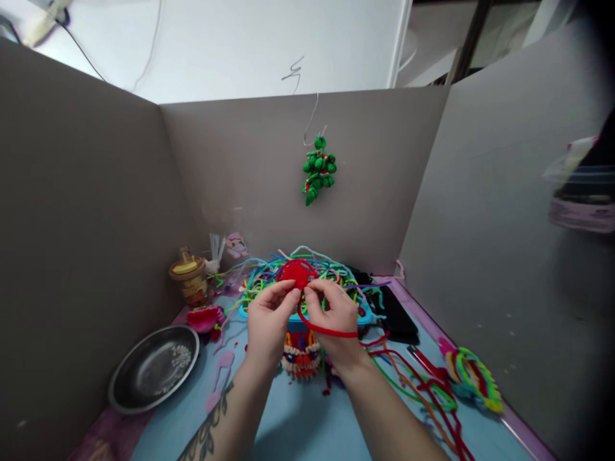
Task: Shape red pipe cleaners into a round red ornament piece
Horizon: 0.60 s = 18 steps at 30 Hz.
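Both hands meet at the middle of the view, above the table. My left hand (pixel 271 310) pinches the lower left edge of a round red coil of pipe cleaner (pixel 296 273) between thumb and fingertips. Close beside it, my right hand (pixel 334 307) pinches the lower right edge of the same coil. From the fingers a loose red tail loops down and runs across my right wrist. A blue basket (pixel 298 325) full of tangled coloured pipe cleaners stands right behind the hands. Below them sits a small lion-like figure (pixel 301 355) in red, white and orange.
A metal bowl (pixel 154 368) with small white bits stands at left, near a brown cup (pixel 189 278). Loose red and orange pipe cleaners (pixel 416 378), a black case (pixel 396 314) and a colourful ring (pixel 475 378) lie at right. A green ornament (pixel 319 169) hangs on the grey partition.
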Tool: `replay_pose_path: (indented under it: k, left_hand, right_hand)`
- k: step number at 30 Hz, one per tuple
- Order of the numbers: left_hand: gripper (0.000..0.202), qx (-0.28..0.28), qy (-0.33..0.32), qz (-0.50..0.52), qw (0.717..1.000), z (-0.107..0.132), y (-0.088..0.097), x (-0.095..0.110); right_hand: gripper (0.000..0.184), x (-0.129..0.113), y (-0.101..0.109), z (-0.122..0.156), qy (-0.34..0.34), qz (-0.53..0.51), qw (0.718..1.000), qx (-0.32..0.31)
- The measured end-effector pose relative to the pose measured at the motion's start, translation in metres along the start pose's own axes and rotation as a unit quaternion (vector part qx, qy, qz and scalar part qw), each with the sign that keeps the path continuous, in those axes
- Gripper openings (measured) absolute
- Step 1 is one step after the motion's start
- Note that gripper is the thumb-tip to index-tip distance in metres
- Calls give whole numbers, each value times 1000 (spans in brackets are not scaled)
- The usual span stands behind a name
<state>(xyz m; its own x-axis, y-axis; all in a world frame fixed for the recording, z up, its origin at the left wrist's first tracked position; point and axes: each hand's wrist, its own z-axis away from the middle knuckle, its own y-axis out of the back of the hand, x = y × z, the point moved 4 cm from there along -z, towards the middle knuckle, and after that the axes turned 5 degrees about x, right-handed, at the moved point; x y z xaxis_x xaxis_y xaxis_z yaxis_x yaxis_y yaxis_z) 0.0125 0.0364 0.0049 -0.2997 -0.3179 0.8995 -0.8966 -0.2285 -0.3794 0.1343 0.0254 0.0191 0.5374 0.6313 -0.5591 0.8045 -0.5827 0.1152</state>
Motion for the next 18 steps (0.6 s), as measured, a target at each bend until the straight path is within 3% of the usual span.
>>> replay_pose_path:
  k: [14, 18]
  left_hand:
    - [21, 8, -11, 17, 1000, 6, -2, 1]
    - [22, 14, -3, 1, 1000, 6, -1, -1]
  right_hand:
    - [9, -5, 2, 4, 94, 55, 993, 55]
    - [9, -4, 3, 2, 74, 69, 993, 63]
